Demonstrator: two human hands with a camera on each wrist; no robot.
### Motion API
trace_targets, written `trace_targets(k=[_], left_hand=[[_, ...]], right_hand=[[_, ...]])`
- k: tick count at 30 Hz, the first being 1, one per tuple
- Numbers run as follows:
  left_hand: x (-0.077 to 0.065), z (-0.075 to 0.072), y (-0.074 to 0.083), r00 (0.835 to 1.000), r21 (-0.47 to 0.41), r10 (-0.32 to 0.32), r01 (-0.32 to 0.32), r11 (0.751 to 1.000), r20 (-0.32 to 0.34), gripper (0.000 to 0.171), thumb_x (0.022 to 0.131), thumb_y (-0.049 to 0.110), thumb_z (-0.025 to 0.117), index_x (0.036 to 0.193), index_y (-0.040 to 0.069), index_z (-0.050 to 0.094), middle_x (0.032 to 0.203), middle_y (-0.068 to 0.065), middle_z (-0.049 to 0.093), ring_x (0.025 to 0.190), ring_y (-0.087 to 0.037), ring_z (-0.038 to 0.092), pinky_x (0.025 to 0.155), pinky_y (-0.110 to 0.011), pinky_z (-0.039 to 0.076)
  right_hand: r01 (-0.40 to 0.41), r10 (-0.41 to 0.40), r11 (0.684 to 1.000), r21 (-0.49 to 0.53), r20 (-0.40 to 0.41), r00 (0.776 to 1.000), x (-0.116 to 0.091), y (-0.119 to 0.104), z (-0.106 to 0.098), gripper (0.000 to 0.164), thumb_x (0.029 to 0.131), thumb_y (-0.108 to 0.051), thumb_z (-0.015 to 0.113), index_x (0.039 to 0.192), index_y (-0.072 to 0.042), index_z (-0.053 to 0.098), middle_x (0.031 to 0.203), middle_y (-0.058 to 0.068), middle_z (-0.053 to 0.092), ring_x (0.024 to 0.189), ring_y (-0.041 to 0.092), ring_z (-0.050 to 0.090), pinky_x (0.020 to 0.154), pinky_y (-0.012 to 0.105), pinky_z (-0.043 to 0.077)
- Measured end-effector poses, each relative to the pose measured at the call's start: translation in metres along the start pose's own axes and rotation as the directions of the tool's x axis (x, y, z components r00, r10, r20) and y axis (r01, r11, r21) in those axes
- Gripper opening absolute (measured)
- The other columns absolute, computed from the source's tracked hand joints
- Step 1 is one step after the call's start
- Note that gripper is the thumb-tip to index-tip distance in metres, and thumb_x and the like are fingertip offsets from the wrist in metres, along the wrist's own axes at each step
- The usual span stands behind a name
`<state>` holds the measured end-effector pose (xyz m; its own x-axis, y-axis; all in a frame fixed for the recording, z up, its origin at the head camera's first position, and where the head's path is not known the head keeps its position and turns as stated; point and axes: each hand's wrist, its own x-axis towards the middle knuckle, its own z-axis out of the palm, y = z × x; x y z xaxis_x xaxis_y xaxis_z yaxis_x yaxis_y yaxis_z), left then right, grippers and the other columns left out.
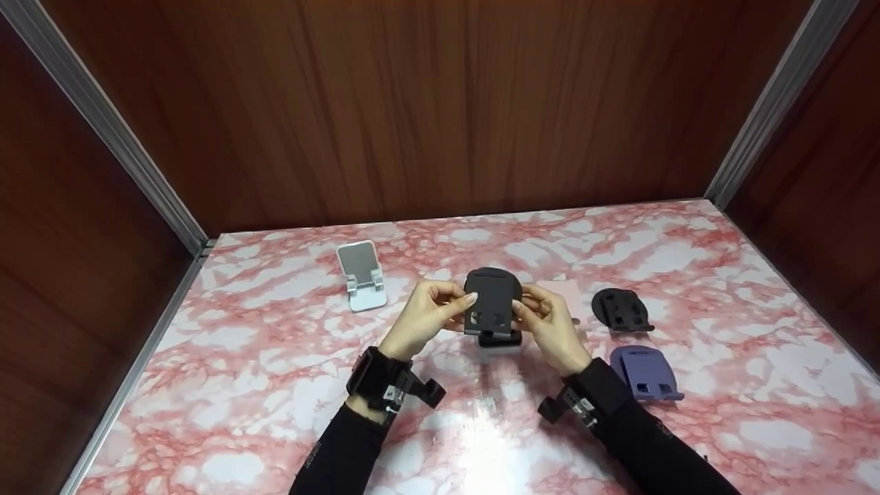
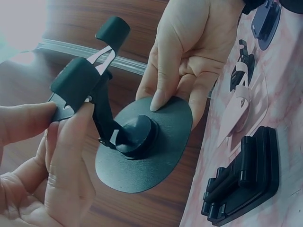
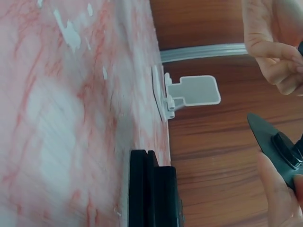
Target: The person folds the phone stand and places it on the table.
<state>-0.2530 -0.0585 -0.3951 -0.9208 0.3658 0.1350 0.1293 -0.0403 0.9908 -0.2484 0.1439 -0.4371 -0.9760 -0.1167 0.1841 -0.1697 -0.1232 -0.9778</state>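
Both hands hold a dark phone stand [image 1: 489, 299] up over the middle of the table. Its round base [image 2: 165, 161] joins a hinged arm that leads to a plate with bent hooks. My left hand [image 1: 436, 309] pinches the plate by its edge, thumb in front, as the left wrist view shows close up. On the other side, the fingers of my right hand [image 1: 550, 326] grip the rim of the round base, thumb on its face. Below the held stand lies a folded black stand [image 1: 500, 339], partly hidden in the head view.
A white phone stand [image 1: 364, 275] stands open at the left. Behind my right hand lies a pink stand [image 1: 562, 294], partly covered. Farther right are a black round-based stand [image 1: 621, 309] and a purple one [image 1: 646, 372]. Wood panels [image 1: 440, 110] enclose the marbled table [image 1: 261, 385].
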Motion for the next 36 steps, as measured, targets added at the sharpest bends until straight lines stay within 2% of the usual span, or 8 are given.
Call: trace_targets(k=[12,16,21,28,36], left_hand=[[0.003,-0.006,-0.008,0.995,-0.049,-0.086,0.088,0.995,0.040,0.012,0.085,0.011,0.064,0.081,-0.001,0.064,0.066,0.001,0.059,0.052,-0.008,0.058,0.050,-0.023,0.054],[0.004,-0.006,-0.009,0.993,-0.038,-0.114,0.115,0.993,0.035,0.012,0.085,0.010,0.064,0.081,-0.001,0.064,0.065,0.002,0.057,0.051,-0.007,0.055,0.049,-0.021,0.052],[0.005,-0.007,-0.008,0.988,-0.015,-0.151,0.151,0.988,0.029,0.011,0.085,0.011,0.065,0.076,0.004,0.063,0.062,0.004,0.055,0.052,-0.006,0.050,0.047,-0.019,0.049],[0.006,-0.007,-0.010,0.985,-0.011,-0.167,0.167,0.986,0.040,0.011,0.085,0.010,0.064,0.075,0.005,0.062,0.061,0.004,0.054,0.051,-0.007,0.048,0.046,-0.018,0.048],[0.005,-0.008,-0.012,0.984,-0.019,-0.166,0.167,0.986,0.061,0.017,0.085,0.009,0.063,0.069,0.009,0.061,0.060,0.004,0.053,0.049,-0.006,0.048,0.045,-0.017,0.047]], right_hand=[[0.102,-0.104,0.994,-0.048,-0.033,0.994,0.001,0.002,0.001,0.027,0.089,0.009,0.050,0.114,0.007,0.057,0.101,0.019,0.068,0.080,0.015,0.067,0.069,0.031,0.058],[0.128,-0.131,0.988,-0.089,-0.031,0.991,0.002,0.003,0.001,0.025,0.089,0.008,0.051,0.113,0.006,0.058,0.099,0.017,0.068,0.080,0.014,0.067,0.070,0.031,0.058],[0.158,-0.161,0.981,-0.115,-0.015,0.987,0.001,0.003,0.000,0.024,0.090,0.006,0.051,0.112,0.005,0.059,0.097,0.015,0.068,0.080,0.015,0.068,0.072,0.031,0.058],[0.211,-0.212,0.969,-0.125,0.007,0.977,0.001,0.003,0.000,0.021,0.090,0.005,0.051,0.109,0.007,0.060,0.099,0.023,0.067,0.081,0.015,0.068,0.073,0.032,0.058],[0.268,-0.268,0.950,-0.162,0.023,0.963,0.001,0.004,0.000,0.019,0.091,0.001,0.053,0.107,0.007,0.061,0.096,0.024,0.067,0.080,0.012,0.068,0.072,0.029,0.058]])
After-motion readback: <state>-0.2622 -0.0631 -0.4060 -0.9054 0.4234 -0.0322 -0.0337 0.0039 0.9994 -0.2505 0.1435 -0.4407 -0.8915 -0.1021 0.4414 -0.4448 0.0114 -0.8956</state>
